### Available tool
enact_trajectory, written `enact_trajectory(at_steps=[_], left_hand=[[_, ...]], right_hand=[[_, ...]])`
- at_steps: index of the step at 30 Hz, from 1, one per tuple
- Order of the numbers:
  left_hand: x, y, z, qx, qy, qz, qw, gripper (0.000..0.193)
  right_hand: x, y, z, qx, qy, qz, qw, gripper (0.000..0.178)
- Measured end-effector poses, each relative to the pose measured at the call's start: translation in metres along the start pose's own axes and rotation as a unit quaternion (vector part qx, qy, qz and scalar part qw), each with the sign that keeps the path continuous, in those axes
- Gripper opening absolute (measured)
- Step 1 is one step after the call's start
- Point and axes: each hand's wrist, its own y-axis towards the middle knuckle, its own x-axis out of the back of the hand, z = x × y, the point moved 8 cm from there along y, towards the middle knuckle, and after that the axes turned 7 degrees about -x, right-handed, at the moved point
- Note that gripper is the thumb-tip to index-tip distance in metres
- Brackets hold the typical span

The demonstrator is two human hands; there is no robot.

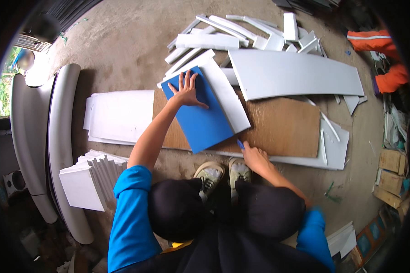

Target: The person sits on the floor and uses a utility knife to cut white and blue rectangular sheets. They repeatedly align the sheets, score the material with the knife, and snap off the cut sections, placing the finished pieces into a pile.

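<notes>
My left hand [186, 92] lies with fingers spread on a blue rectangular board [207, 123], pressing it flat. The blue board sits at a slant over a white foam sheet [225, 98], whose edge shows along its right side. Both rest on a brown wooden board [282, 125]. Close to the blue board's lower right corner, my right hand [256, 158] is closed round a slim blue tool [240, 144] that looks like a utility knife. Only its blue end shows; the fingers hide the rest.
White sheets [120, 116] lie left of the wooden board, above a stack of cut white pieces [84, 184]. A large white panel [300, 75] and heaped offcuts [209, 41] lie beyond. Long curled sheets [64, 150] stand at left. Another person's orange sleeve [392, 79] shows at right.
</notes>
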Motion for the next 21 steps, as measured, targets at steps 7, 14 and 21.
enact_trajectory(at_steps=[7, 14, 21], left_hand=[[0.034, 0.03, 0.045, 0.002, -0.005, -0.166, 0.986, 0.085], [0.047, 0.027, 0.05, -0.053, -0.13, -0.059, 0.988, 0.079], [0.137, -0.037, -0.009, -0.19, -0.108, -0.207, 0.954, 0.069]], right_hand=[[0.078, 0.035, -0.018, 0.016, 0.155, -0.161, 0.975, 0.022], [0.111, 0.126, 0.03, 0.054, 0.41, -0.047, 0.909, 0.013], [0.18, 0.085, 0.09, 0.156, 0.48, -0.116, 0.855, 0.023]])
